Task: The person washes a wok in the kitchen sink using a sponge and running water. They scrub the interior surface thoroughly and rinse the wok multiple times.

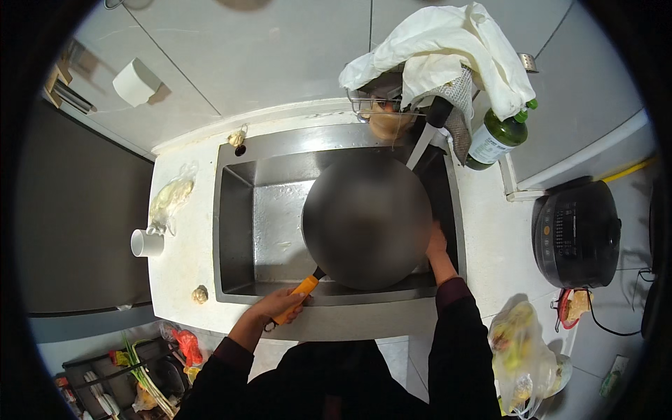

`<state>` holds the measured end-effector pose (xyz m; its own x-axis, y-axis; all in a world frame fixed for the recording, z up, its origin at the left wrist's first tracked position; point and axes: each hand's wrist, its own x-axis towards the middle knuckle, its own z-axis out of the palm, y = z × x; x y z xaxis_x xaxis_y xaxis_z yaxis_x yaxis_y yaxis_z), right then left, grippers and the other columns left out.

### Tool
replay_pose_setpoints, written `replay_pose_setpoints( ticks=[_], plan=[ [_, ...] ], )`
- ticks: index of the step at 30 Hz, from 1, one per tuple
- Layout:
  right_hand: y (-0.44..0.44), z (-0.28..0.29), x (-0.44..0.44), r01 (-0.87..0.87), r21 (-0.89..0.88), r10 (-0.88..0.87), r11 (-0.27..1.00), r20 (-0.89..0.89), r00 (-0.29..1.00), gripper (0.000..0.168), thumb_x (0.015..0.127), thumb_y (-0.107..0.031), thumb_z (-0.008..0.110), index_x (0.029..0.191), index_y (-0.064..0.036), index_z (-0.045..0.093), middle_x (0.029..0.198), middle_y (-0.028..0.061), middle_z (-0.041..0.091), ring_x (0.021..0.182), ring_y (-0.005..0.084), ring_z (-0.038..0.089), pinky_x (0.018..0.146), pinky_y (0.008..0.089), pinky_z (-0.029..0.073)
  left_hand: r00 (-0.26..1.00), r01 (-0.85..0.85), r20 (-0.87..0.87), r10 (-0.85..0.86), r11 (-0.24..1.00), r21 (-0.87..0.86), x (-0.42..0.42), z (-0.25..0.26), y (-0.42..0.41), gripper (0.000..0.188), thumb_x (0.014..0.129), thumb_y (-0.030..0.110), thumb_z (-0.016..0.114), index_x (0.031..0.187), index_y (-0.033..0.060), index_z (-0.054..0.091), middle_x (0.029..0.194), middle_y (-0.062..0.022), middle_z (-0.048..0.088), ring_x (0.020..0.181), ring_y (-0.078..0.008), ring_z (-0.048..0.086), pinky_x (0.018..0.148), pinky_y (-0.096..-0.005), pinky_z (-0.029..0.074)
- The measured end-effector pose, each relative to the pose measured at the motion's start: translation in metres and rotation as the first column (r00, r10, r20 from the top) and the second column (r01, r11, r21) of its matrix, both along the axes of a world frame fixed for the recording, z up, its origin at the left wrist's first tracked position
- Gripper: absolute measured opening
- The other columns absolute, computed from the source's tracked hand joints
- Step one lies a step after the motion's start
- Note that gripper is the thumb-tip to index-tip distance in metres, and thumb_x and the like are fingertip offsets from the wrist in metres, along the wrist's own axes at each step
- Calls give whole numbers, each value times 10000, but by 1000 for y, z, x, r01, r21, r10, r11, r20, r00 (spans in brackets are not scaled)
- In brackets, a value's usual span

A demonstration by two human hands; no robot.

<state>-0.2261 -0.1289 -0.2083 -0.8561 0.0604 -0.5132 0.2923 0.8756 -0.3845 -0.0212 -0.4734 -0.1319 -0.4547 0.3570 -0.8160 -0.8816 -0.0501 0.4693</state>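
Observation:
A dark round wok is above the right part of a stainless steel sink, its broad face towards me. My left hand is closed around its orange handle, at the sink's front edge. At the wok's right rim is my right hand; its fingers are blurred and partly hidden, so its grip does not show. Wet metal shows on the sink floor left of the wok. Behind the wok, a utensil with a black handle and flat metal shank leans up at the sink's back right corner.
A wire rack with white cloth stands behind the sink, beside a green pump bottle. On the left counter are a white cup, a bagged item and garlic. A black electric cooker stands right.

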Motion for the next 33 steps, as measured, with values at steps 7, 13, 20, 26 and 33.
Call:
replay_pose_setpoints(
  ticks=[7, 13, 20, 26, 33],
  plan=[
    [58, -140, -8, -55, -164, 105, 985, 312, 944, 593, 817, -310, 572, 1294, -15, 379, 1300, 212, 435, 1188, 359, 434, 988, 370, 362, 999, 41, -30, -44, 995, -91, -11, -5, -8, 421, 909, 397, 482, 1115, 31, 515, 681, -15, 548, 512, -88, 502, 497, -206, 427],
    [36, -120, 26, -206, -106, 227, 973, 260, 938, 463, 785, -278, 607, 1171, -29, 545, 1239, 154, 520, 1129, 330, 506, 920, 362, 429, 996, 44, -64, -55, 987, -156, -11, 0, -14, 460, 912, 360, 493, 1224, 25, 455, 738, -56, 610, 574, -112, 576, 554, -223, 482],
    [-4, 11, 22, -420, 528, 306, 738, 293, 906, 318, 775, -269, 626, 1044, -100, 624, 1137, 124, 574, 1062, 256, 562, 837, 329, 474, 911, 281, -109, -397, 793, -541, -12, 26, -7, 467, 862, 305, 579, 1263, 99, 457, 732, -71, 619, 583, -119, 595, 578, -251, 493],
    [-25, 11, 8, -353, 558, 609, 751, -380, 696, 340, 748, -261, 663, 982, -41, 550, 1053, 107, 475, 953, 290, 507, 801, 348, 467, 747, 89, -313, -586, 555, -827, 9, 16, -5, 518, 810, 348, 615, 1262, 142, 467, 818, -147, 647, 694, -294, 636, 680, -374, 501],
    [-74, -97, 1, -288, 176, 312, 941, -128, 941, 473, 808, -110, 604, 1244, -59, 425, 1202, 185, 452, 1000, 375, 528, 762, 413, 488, 810, 124, -209, -548, 509, -852, 10, 18, -2, 531, 809, 415, 584, 1274, 198, 444, 825, -185, 638, 772, -368, 617, 704, -435, 489]
  ],
)
